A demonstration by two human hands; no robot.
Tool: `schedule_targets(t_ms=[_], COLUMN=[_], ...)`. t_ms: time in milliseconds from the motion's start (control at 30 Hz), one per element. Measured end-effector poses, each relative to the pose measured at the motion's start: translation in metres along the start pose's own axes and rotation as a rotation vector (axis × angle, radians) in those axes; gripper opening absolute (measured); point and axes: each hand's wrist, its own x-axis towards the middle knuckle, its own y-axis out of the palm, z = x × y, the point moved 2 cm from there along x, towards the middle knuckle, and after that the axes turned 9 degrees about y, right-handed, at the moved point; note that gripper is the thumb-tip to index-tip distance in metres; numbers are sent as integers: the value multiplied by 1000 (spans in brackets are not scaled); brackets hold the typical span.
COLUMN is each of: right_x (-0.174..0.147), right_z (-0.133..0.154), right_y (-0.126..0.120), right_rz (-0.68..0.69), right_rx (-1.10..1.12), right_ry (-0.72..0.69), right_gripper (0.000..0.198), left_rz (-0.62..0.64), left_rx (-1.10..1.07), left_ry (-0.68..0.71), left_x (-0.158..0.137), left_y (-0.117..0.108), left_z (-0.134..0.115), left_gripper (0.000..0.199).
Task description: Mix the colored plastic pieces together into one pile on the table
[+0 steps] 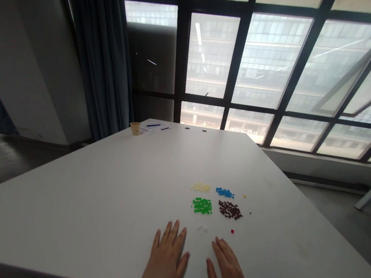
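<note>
White tabletop point(99, 200) w/ a matte finish spreads under both our hands; nothing lies between our fingertips and the small pieces ahead, so the way is unblocked. Far beyond the fingers, at the table's back-left corner, stands a tan paper cup point(135, 128), and just right of it lie papers point(155, 128) w/ a blue pen on top; behind those come the dark curtain point(104, 52) and the big black-framed windows point(269, 63). Our left hand point(168, 257) rests flat on the table, palm down, fingers spread open & holding nothing. Our right hand point(228, 275) lies flat too, just beside it, fingers extended and loosely together, also empty. Ahead of the left fingertips, a bit to their right, sits the green pile point(202, 205): bright tiny bricks, tightly bunched. Ahead of the right fingertips lies the dark brown pile point(230, 209), looser, w/ a stray bit off to its right. Further out past the green is the pale yellow pile point(201, 187), and past the brown is the blue pile point(224, 192), smallest of the four. One single red piece point(232, 231) sits alone near the right fingertips, apart from every pile. Betw. the two hands' tips there's a faint whitish smudge point(202, 230); can't tell what it is.
</note>
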Motion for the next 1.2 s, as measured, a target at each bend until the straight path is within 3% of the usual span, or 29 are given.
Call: schedule_targets(t_ms=[1200], right_x=[1], right_z=[11], right_y=[-10], right_rz=[-43], right_rx=[60], right_ry=[55], right_gripper=[38], left_rz=[29], left_rx=[4], left_ry=[29], left_x=[0], left_y=[-5], left_z=[-1], left_gripper=[50])
